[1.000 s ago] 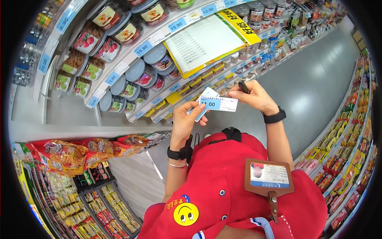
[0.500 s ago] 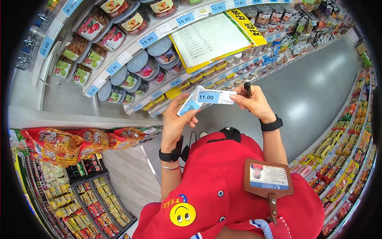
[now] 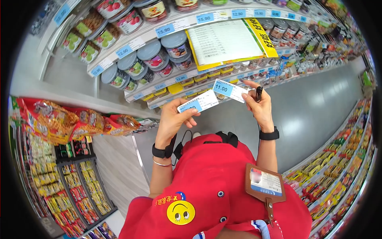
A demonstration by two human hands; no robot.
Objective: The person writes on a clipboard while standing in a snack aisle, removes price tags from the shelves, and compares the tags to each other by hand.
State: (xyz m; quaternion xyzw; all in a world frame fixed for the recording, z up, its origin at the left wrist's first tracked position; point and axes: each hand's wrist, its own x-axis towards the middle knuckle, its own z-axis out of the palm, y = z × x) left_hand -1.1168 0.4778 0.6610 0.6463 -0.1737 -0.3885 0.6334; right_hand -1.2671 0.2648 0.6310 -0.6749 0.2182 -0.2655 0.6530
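My left hand [image 3: 173, 119] pinches a blue and white price tag [image 3: 203, 101], its thumb lying over part of the printed number. My right hand [image 3: 259, 106] grips a second price tag [image 3: 228, 91] marked 11.00 between thumb and fingers. A black pen [image 3: 259, 94] is also tucked in that hand, pointing up. The two tags are close together in front of my body, the right one slightly higher. Beyond them, a printed list [image 3: 223, 42] on a yellow-edged board leans against the shelf.
Shelves with lidded plastic tubs [image 3: 152, 55] and a strip of price labels [image 3: 124, 51] curve across the front. Red snack bags [image 3: 51, 119] hang at the left, above racks of small packets [image 3: 79, 191]. Another packed shelf [image 3: 334, 167] runs along the right, beside the grey floor [image 3: 310, 103].
The tags, overlapping before, have come apart; the right one now tilts down to the right and the left one lies flatter. My view has shifted, and the shelves appear farther right.
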